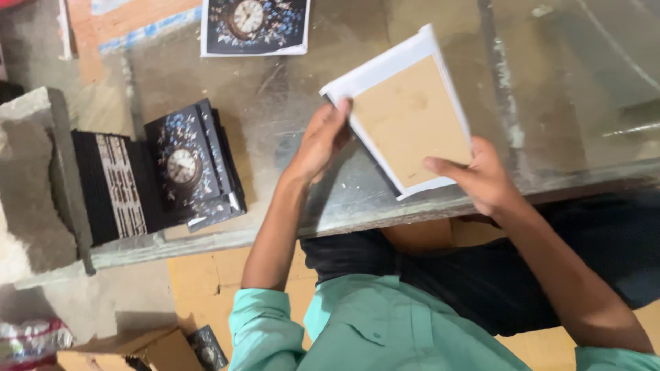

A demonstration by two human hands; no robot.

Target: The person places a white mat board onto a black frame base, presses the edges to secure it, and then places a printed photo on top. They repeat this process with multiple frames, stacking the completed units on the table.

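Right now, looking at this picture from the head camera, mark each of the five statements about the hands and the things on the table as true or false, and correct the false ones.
1. Both hands hold the board with the white border. True: the left hand is at its left edge, the right hand at its lower right.
2. The board shows its brown back. True.
3. The stack of dark clock panels lies to the right of the hands. False: it lies to the left.
4. The clock print is under the right hand. False: it lies at the far edge of the table, untouched.
5. The person wears a red shirt. False: the green shirt shows.
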